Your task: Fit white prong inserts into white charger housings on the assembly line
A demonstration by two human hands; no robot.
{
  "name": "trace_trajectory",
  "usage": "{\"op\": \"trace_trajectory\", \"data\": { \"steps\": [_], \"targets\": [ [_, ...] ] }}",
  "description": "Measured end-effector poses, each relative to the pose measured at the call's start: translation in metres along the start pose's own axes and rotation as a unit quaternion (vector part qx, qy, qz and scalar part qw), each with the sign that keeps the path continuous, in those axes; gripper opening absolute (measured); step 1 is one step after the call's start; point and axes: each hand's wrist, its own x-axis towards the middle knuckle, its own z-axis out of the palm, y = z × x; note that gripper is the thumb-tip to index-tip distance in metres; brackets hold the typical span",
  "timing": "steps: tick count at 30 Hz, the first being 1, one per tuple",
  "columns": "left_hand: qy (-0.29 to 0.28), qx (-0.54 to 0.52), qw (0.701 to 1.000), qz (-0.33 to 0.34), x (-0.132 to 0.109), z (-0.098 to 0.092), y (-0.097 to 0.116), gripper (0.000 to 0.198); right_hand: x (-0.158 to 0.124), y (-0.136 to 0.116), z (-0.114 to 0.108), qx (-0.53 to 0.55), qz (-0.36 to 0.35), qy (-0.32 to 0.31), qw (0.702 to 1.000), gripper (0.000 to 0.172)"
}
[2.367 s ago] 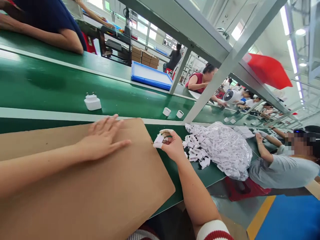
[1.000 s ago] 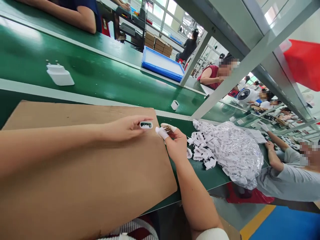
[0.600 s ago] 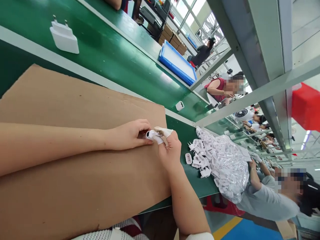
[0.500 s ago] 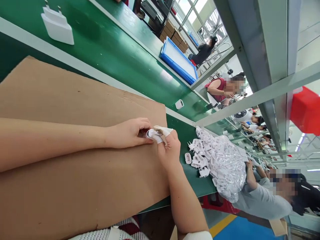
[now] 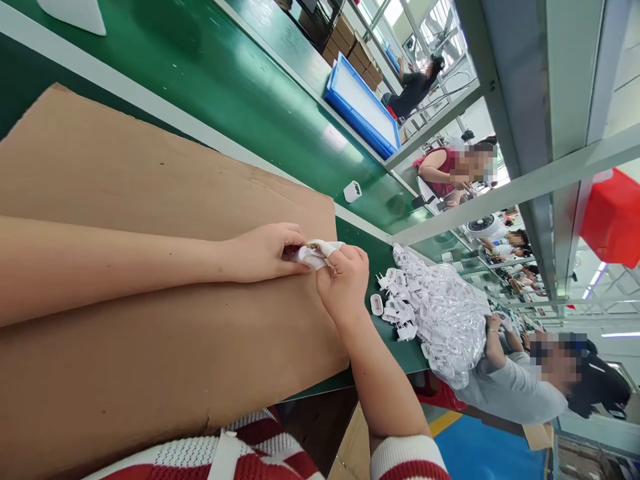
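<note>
My left hand [image 5: 270, 252] reaches in from the left over the brown cardboard sheet [image 5: 165, 347], its fingers closed on a small white charger housing [image 5: 300, 255]. My right hand [image 5: 345, 272] meets it from the right, with white covers, one of them stained, on its thumb and finger. Those covered fingers press together around the same housing and hide most of it. Both hands are just above the cardboard near its right end. Beyond my right hand lies a heap of white charger housings [image 5: 407, 293], partly in a clear plastic bag [image 5: 457, 333].
A white housing [image 5: 353, 192] sits on the green conveyor belt [image 5: 280, 127], with part of a white charger [image 5: 75, 10] at upper left. A blue tray [image 5: 363, 110] stands beyond the belt. A metal frame [image 5: 440, 200] crosses on the right. A co-worker in grey [image 5: 520, 387] is beside the bag.
My fingers have closed further over the housing, hiding the dark-rimmed opening seen before. The charger on the belt has shifted up and left, mostly out of view. My view has tilted slightly.
</note>
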Motion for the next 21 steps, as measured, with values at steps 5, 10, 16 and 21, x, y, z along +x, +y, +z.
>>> {"op": "trace_trajectory", "data": {
  "steps": [5, 10, 16, 21],
  "targets": [
    [0.006, 0.012, 1.0, 0.006, 0.0, 0.006, -0.003, 0.046, -0.011, -0.007, 0.015, 0.034, 0.053, 0.048, 0.997, 0.03],
    [-0.004, -0.004, 0.999, -0.037, 0.001, 0.006, 0.002, 0.053, -0.008, 0.001, 0.019, 0.104, 0.119, 0.047, 0.986, 0.027],
    [0.072, 0.047, 0.988, -0.132, 0.044, -0.033, 0.003, 0.058, -0.003, 0.062, -0.041, -0.057, 0.287, 0.053, 0.955, 0.024],
    [0.197, 0.181, 0.943, -0.201, 0.097, -0.096, -0.034, 0.053, -0.01, 0.099, -0.076, -0.196, 0.428, -0.185, 0.863, 0.031]
  ]
}}
